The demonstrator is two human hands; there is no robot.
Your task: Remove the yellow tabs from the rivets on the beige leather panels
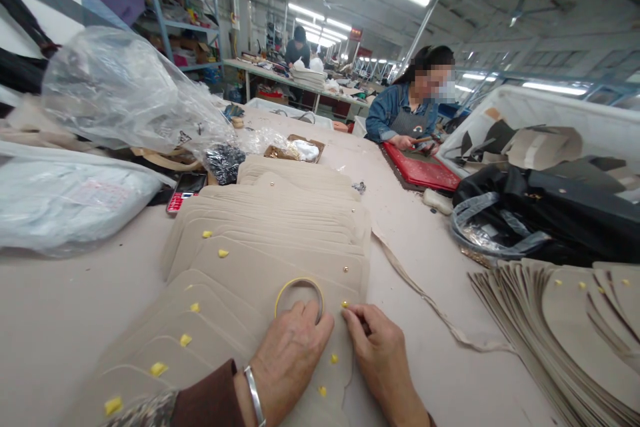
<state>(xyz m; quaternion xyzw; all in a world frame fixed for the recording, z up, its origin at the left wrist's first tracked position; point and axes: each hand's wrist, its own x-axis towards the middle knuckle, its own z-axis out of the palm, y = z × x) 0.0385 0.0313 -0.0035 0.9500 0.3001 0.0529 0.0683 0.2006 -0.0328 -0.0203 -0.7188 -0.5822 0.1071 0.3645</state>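
My left hand (293,353), with a silver bangle at the wrist, is closed on a roll of yellow tape (277,295) above the beige panels. My right hand (377,347) pinches a small yellow piece of tape (345,304) at the right edge of one panel. Overlapping beige panels (280,263) fan out in a long row under both hands. Several carry small yellow tape pieces near their left and right edges. Beyond my hands, a small metal stud (345,269) shows on an uncovered panel.
To the right lie a fanned stack of beige pieces (565,340), a black bag (545,213) and a white bin (565,103). A beige strip (425,297) trails across the table. Plastic bags (115,93) pile up at left. A co-worker (405,107) works at a red board (420,170).
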